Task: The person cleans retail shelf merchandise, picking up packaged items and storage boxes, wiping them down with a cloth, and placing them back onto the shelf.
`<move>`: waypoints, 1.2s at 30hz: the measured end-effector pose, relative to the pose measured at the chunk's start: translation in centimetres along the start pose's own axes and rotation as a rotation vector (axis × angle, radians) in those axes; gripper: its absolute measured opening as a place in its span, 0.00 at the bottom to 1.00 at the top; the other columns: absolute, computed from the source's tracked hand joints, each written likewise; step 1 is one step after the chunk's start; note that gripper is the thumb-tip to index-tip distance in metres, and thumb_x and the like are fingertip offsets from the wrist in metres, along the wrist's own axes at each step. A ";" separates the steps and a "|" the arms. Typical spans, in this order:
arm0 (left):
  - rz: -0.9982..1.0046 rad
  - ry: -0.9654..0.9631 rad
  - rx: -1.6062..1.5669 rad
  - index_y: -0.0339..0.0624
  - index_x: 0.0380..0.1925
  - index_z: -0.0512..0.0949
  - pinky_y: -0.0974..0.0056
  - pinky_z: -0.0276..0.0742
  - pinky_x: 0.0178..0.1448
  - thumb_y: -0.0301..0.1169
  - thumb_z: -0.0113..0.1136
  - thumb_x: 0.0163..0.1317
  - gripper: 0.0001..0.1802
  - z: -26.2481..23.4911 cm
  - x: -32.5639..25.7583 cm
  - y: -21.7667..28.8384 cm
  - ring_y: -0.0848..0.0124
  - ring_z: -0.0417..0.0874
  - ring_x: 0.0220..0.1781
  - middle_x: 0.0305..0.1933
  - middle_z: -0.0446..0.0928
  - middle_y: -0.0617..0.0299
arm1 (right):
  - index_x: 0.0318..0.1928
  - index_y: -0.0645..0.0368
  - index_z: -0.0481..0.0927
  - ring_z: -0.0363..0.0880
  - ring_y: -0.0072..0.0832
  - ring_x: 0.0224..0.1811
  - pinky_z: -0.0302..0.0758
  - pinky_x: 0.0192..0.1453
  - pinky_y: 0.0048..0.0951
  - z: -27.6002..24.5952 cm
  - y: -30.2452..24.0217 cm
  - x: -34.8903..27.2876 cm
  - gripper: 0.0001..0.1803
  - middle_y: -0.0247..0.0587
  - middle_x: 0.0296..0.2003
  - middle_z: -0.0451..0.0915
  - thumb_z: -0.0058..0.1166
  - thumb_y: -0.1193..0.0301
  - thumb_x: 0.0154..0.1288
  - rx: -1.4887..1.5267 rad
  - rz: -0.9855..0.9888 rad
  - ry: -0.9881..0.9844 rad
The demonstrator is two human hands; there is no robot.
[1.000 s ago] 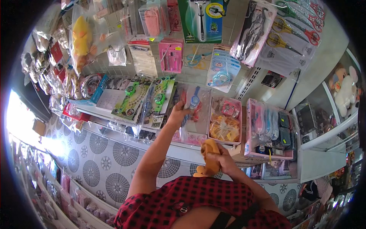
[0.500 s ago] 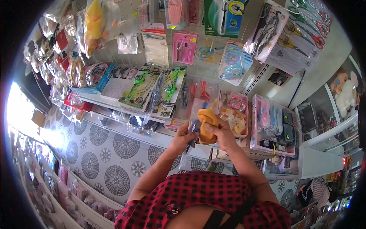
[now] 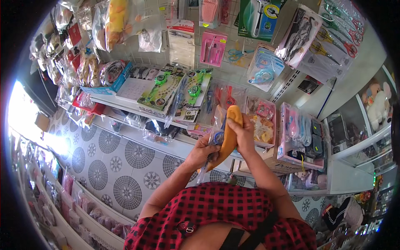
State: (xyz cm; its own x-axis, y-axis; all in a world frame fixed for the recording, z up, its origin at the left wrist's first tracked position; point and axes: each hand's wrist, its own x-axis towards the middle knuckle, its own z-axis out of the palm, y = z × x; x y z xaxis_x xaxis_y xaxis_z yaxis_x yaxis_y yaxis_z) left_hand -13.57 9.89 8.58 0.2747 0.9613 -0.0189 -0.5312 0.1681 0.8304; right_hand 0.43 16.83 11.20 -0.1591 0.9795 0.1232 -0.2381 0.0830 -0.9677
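Observation:
My right hand [image 3: 245, 136] grips a yellow-orange cloth [image 3: 228, 143], which hangs in a long fold with its upper end above my thumb. My left hand [image 3: 200, 156] is closed on a clear plastic packet with a dark blue watch [image 3: 217, 136] inside. The cloth lies against the packet's right side, and both are held above the shelf's front edge. The cloth hides part of the packet and some left fingertips. Just behind, a red watch [image 3: 229, 99] lies in a clear packet on the shelf.
Green toy watches on cards [image 3: 194, 92] lie on the white shelf left of my hands. On the right stand a box of small yellow packets [image 3: 262, 132] and a pink-edged box [image 3: 306, 161]. Scissors [image 3: 325, 48] and other packaged goods hang above.
The cloth was bunched in my right hand and now hangs stretched out longer beside the packet. My right hand has moved up slightly, and the view has shifted a little left.

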 end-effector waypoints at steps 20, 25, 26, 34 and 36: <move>-0.031 -0.062 0.329 0.41 0.36 0.68 0.78 0.59 0.18 0.34 0.49 0.60 0.09 0.1 -0.4 1.7 0.84 0.64 0.15 0.24 0.70 0.68 | 0.35 0.62 0.75 0.74 0.20 0.31 0.71 0.38 0.22 0.0 -0.2 1.0 0.12 0.33 0.31 0.77 0.56 0.80 0.46 0.004 -0.043 0.061; -0.016 -0.061 -0.083 0.38 0.42 0.69 0.71 0.68 0.22 0.44 0.41 0.62 0.20 -1.9 -1.5 0.9 0.73 0.74 0.23 0.33 0.74 0.57 | 0.39 0.61 0.74 0.76 0.26 0.36 0.73 0.41 0.27 -2.9 -2.3 2.3 0.12 0.37 0.34 0.76 0.54 0.74 0.52 0.233 0.025 0.161; -0.014 -0.053 -0.085 0.38 0.42 0.69 0.71 0.68 0.22 0.44 0.41 0.62 0.20 -2.0 -1.4 0.9 0.73 0.74 0.23 0.33 0.74 0.57 | 0.40 0.61 0.74 0.76 0.28 0.37 0.74 0.43 0.30 -2.9 -3.1 2.3 0.13 0.37 0.36 0.76 0.54 0.73 0.53 0.428 0.119 0.113; 0.155 0.027 -0.608 0.37 0.46 0.67 0.59 0.69 0.52 0.45 0.38 0.63 0.23 -2.9 1.7 -0.7 0.62 0.73 0.48 0.46 0.71 0.53 | 0.43 0.59 0.73 0.73 0.22 0.37 0.69 0.45 0.22 3.3 -0.7 -3.1 0.14 0.32 0.35 0.75 0.54 0.75 0.53 -0.041 0.092 -0.233; 0.101 0.082 -0.607 0.37 0.46 0.67 0.61 0.70 0.50 0.45 0.39 0.62 0.23 -1.3 1.8 -0.2 0.64 0.74 0.45 0.42 0.72 0.55 | 0.40 0.61 0.72 0.71 0.19 0.37 0.67 0.44 0.21 4.2 1.2 -3.9 0.12 0.30 0.33 0.74 0.52 0.77 0.53 -0.571 -0.387 -0.186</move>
State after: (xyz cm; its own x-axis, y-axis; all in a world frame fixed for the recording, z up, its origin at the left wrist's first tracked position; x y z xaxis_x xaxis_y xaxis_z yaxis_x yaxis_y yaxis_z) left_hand -14.03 11.92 7.65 0.1497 0.9885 -0.0194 -0.9189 0.1464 0.3664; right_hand -3.27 12.36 10.49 -0.3377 0.8173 0.4669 0.2205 0.5509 -0.8049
